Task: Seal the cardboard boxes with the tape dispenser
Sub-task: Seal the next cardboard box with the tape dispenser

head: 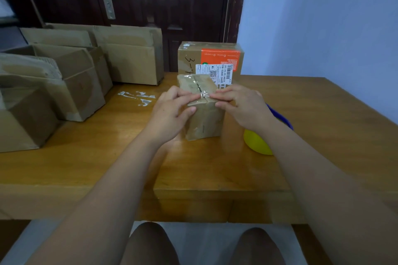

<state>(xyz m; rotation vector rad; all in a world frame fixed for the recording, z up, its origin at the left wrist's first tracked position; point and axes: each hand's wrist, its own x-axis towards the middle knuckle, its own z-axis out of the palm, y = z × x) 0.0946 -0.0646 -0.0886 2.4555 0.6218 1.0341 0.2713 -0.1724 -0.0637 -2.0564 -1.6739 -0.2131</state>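
One head view looks forward and down from the near edge of the table (107, 157), close above it, facing the far door (161, 6).

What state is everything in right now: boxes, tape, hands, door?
small box: upright on the table, flaps closed, clear tape along the top seam.
left hand: fingers pressing the tape end at the box's near edge.
right hand: pressing it from the other side.
large box: closed, taped, labelled.
boxes at left: open, unsealed.
door: shut.
yellow and blue item: on the table, partly hidden by the right forearm.
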